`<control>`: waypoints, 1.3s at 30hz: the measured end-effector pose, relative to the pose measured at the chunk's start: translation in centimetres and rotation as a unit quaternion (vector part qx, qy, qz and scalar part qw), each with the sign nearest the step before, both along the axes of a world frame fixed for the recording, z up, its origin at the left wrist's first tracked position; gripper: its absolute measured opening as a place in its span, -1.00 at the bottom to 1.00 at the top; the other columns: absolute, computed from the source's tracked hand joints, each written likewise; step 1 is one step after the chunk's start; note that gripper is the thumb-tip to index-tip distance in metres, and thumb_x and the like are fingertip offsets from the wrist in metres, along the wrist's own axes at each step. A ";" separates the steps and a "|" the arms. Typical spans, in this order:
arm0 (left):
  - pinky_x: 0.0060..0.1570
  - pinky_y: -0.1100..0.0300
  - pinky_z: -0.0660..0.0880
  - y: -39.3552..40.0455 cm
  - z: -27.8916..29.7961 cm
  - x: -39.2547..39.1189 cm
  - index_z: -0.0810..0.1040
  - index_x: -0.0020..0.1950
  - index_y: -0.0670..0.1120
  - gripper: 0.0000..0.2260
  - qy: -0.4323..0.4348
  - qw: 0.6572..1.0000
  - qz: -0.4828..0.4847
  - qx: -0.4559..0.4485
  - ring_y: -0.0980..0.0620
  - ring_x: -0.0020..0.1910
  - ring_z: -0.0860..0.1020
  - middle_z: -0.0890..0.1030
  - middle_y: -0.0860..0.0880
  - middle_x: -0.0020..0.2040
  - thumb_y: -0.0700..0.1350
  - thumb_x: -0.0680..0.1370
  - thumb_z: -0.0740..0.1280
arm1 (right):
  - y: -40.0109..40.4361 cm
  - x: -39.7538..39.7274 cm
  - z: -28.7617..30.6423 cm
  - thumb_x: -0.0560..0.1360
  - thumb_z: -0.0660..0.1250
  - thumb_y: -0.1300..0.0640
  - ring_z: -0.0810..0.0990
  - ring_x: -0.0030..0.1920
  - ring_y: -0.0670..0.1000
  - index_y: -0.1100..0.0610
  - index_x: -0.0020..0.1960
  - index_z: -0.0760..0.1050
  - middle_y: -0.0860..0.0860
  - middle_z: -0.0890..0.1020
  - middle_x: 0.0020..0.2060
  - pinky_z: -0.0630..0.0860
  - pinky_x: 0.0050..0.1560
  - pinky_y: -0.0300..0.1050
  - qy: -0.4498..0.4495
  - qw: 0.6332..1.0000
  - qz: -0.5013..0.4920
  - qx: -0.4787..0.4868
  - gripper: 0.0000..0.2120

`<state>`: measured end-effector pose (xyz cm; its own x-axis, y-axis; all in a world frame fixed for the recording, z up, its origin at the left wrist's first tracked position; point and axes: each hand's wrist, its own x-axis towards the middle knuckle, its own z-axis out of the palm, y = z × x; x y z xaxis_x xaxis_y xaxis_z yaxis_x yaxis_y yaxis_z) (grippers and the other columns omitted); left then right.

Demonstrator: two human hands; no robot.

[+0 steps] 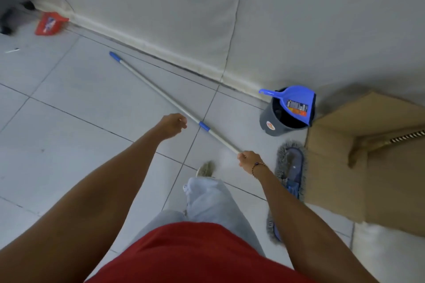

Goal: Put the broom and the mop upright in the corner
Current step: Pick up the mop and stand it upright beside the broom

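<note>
The mop has a long silver pole (161, 93) with blue bands, slanting from upper left down to my right hand (249, 163), which is shut on its lower part. Its flat grey-fringed blue head (291, 167) lies on the tiles just right of that hand. My left hand (172, 125) hovers beside the pole's middle, fingers loosely curled, holding nothing. The broom's red head (49, 24) lies on the floor at the far left by the wall's base; its handle is not visible.
A grey bucket (270, 122) with a blue dustpan (292, 101) in it stands by the wall. A cardboard box (372, 167) sits at right, touching the mop head. My leg and shoe (204, 169) are below the pole. A dark object (9, 14) sits at top left.
</note>
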<state>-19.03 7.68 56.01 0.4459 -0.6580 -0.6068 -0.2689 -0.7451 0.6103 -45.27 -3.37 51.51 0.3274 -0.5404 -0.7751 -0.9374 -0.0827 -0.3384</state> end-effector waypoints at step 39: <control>0.17 0.03 0.55 -21.6 -63.6 20.1 0.40 0.24 -0.26 -0.63 0.288 0.809 0.512 -0.018 -0.12 0.09 0.56 0.56 -0.15 -0.02 0.02 0.62 0.16 | -16.5 17.6 -59.7 0.54 0.26 0.19 0.54 0.13 0.19 0.30 0.21 0.39 0.26 0.55 0.16 0.47 0.14 -0.01 0.123 0.987 0.064 0.085 -0.71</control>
<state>1.08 -13.95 -7.63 0.4191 -0.1454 -0.8962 0.8143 -0.3764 0.4418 -27.71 -19.90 -8.18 0.1748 -0.3626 -0.9154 -0.9786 -0.1667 -0.1208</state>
